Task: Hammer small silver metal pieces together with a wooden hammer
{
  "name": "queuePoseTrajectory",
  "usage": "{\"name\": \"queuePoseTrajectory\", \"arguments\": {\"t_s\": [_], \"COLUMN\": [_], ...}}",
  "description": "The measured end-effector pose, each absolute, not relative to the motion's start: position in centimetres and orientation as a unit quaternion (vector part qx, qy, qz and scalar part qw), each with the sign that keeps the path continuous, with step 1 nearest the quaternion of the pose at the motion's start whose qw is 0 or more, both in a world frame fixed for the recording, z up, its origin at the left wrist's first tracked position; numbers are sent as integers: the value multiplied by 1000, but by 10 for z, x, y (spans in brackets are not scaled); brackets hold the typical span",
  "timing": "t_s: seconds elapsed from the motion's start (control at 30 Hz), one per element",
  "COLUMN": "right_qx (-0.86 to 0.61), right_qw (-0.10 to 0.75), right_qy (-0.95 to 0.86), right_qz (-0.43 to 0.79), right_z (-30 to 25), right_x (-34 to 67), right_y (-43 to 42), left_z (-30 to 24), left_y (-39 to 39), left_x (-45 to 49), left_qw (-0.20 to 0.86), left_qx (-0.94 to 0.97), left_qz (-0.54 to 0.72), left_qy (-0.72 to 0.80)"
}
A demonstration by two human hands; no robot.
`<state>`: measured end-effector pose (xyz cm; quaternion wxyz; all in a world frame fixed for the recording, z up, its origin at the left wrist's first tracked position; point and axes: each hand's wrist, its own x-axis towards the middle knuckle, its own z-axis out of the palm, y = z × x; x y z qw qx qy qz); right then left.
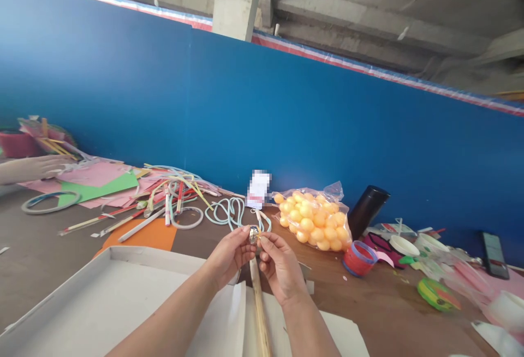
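Between my two hands is a small shiny silver-gold round piece (254, 234), too small to make out its exact kind. My left hand (230, 256) pinches it from the left with thumb and forefinger. Thumb and forefinger of my right hand (281, 267) are closed at its right side, where a bit of yellow-orange shows. Below them, a pale wooden stick (260, 313) runs down between my forearms over white sheets (344, 331). An open white box lid (110, 291) lies beneath my left forearm.
A bag of orange balls (315, 220), a leaning black bottle (368, 209) and a red tape roll (360, 259) stand right of my hands. Cords (229, 212), sticks and coloured paper (102, 188) lie left, near another person's hand (36, 168). A phone (494, 256) leans far right.
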<state>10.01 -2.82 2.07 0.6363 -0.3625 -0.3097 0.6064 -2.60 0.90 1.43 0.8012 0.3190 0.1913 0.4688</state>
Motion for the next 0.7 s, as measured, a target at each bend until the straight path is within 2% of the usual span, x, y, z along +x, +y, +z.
{"name": "queuePoseTrajectory", "arguments": {"t_s": [0.7], "right_qx": [-348], "right_qw": [639], "right_qy": [-325], "right_qz": [604], "right_z": [25], "right_x": [97], "right_y": [-32], "left_z": [15], "left_y": [8], "left_x": [-27], "left_qw": [795], "left_qx": [334], "left_qz": [473], "left_qy": [182]}}
